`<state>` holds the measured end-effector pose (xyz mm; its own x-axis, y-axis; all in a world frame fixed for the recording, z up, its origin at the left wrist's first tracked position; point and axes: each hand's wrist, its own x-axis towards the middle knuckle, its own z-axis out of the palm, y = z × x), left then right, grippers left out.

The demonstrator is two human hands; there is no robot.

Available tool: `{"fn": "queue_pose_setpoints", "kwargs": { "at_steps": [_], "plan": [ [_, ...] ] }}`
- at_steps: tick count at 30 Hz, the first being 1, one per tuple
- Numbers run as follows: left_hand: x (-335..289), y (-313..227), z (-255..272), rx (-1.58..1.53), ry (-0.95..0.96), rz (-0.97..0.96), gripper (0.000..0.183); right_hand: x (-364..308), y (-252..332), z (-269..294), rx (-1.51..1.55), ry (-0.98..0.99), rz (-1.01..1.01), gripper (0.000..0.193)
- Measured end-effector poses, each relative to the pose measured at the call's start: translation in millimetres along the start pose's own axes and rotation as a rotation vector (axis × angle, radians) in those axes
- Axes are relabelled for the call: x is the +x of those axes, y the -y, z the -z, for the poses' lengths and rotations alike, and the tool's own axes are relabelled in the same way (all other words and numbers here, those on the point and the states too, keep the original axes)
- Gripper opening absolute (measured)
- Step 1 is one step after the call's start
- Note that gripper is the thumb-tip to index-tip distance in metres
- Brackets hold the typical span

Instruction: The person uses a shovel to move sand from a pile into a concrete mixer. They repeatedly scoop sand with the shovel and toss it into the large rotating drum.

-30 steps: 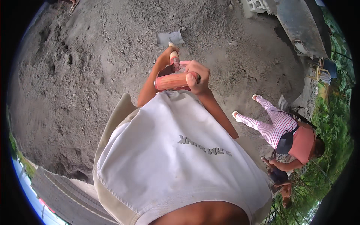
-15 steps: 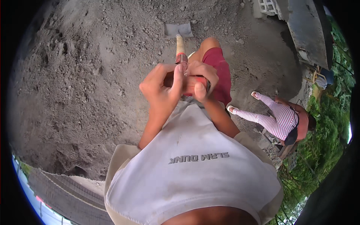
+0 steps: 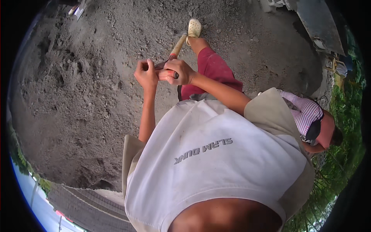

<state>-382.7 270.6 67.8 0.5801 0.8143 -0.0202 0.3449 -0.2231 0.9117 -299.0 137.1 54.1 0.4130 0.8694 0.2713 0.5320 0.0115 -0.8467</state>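
A shovel point(image 3: 177, 46) with a pale wooden shaft and a worn red grip slants away from me over grey soil. My right hand point(image 3: 181, 71) is closed round the grip, whose dark end shows beside the fingers. At the grip's left end, my left hand point(image 3: 146, 75) is closed with its fingers curled and the thumb up. Only a sliver of the blade point(image 3: 179, 34) shows. Beside it is my foot in a pale yellow clog point(image 3: 194, 28); whether the foot presses on the blade I cannot tell.
Loose grey soil point(image 3: 96, 89) with clods spreads all around. A person in striped trousers point(image 3: 307, 112) bends at the right. At the far left show another foot point(image 3: 72, 10) and a pale flat thing point(image 3: 79, 12). A metal sheet point(image 3: 319, 25) and greenery point(image 3: 348, 108) lie right.
My hands and the grip have moved left, and the shaft now slants. My clogged foot has come forward beside the blade, now mostly hidden. The other person appears farther right.
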Motion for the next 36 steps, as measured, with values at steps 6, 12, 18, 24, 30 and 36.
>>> {"fn": "queue_pose_setpoints", "kwargs": {
  "at_steps": [6,12,18,24,30,36],
  "plan": [
    [-57,23,-17,0.009,0.073,-0.017,0.019,-31,22,22,-0.181,0.620,-0.385,0.036],
    [-53,63,-5,0.088,0.289,0.109,0.033,-6,28,-34,0.183,0.795,-0.745,0.022],
    [-164,95,-10,0.051,0.368,0.242,0.028,-120,29,-67,-0.132,0.681,-0.779,0.023],
    [-255,165,-33,-0.059,0.400,0.366,0.039,-220,40,-89,-0.486,0.646,-0.584,0.034],
    [-320,147,-60,0.109,0.461,0.285,0.044,-293,53,-58,-0.446,0.489,-0.647,0.029],
    [-371,127,-41,0.074,0.198,0.325,0.033,-334,85,-80,-0.341,0.444,-0.642,0.027]
  ]
}}
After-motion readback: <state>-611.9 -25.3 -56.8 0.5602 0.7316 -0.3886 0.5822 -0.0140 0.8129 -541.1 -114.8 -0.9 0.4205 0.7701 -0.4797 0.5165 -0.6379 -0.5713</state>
